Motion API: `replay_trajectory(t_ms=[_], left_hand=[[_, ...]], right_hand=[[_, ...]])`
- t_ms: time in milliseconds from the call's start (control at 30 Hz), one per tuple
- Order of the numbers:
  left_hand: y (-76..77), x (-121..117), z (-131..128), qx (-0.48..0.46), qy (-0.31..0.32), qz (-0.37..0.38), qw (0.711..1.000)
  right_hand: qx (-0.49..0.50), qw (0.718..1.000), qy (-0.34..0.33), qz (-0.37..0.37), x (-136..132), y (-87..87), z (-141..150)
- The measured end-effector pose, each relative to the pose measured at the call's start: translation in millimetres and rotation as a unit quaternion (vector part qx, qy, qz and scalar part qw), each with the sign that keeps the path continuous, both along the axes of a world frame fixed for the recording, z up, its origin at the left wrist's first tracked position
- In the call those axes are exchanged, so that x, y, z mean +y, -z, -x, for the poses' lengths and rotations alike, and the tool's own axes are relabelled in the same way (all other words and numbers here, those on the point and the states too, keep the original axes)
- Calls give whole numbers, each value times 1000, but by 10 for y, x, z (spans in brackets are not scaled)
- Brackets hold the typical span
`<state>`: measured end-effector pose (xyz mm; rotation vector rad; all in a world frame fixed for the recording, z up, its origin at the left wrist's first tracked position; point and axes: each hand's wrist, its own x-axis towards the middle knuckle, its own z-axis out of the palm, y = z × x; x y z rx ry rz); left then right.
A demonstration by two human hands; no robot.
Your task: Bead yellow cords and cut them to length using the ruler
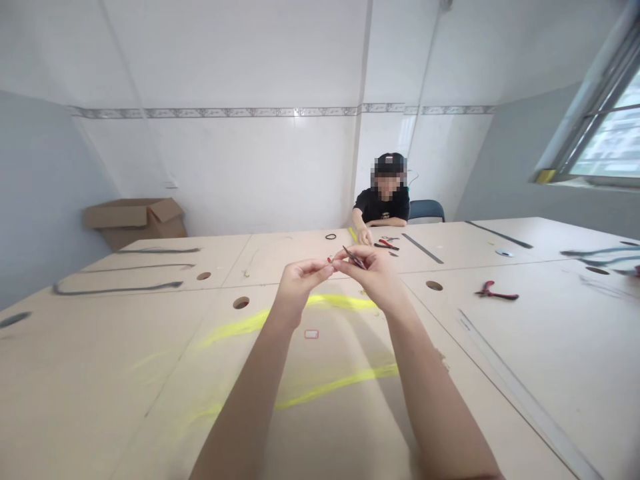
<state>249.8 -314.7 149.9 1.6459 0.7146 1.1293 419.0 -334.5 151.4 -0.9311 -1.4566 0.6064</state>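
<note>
My left hand [300, 287] is raised over the table, its thumb and fingertips pinched at a small reddish piece [329, 260] too tiny to name. Close against it, my right hand [375, 273] has its fingertips at the same spot. A dark, pointed metal tool [354, 258] is tucked in the right hand, its tip sticking up to the left; its handles are hidden by the fingers. Beneath both hands lie bundles of bright yellow strands [340, 302], one farther off and one nearer. Between them sits a small red-edged white label [311, 334].
Across the table a person [385, 200] reaches one hand to the tabletop near red-handled pliers [387, 245]. Another pair of pliers [497, 292] and a long clear ruler [525, 393] lie right. Grey strands [120, 289] lie left. Round holes [241, 303] pierce the tabletop.
</note>
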Motion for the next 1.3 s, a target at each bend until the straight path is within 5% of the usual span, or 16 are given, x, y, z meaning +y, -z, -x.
replay_trajectory(t_ms=[133,300,467,733,967,1300], left_hand=[[-8,59,50,27,28,1,999],[-78,81,160,122,-130,-179,968],[-121,61,196,116,-156,-273,942],[-159,153,399,161,-144,-219,952],[-103,161,385,77,-99,-266,956],[-104,208,464,120,-78,-258,955]], right_hand=[[-37,999,7,-18,6,3,8],[-62,998,11,-8,10,13,37],[-51,999,-17,-1,51,63,138],[-20,997,-70,13,51,97,328],[-18,997,-68,21,7,109,293],[2,997,-72,21,-5,87,300]])
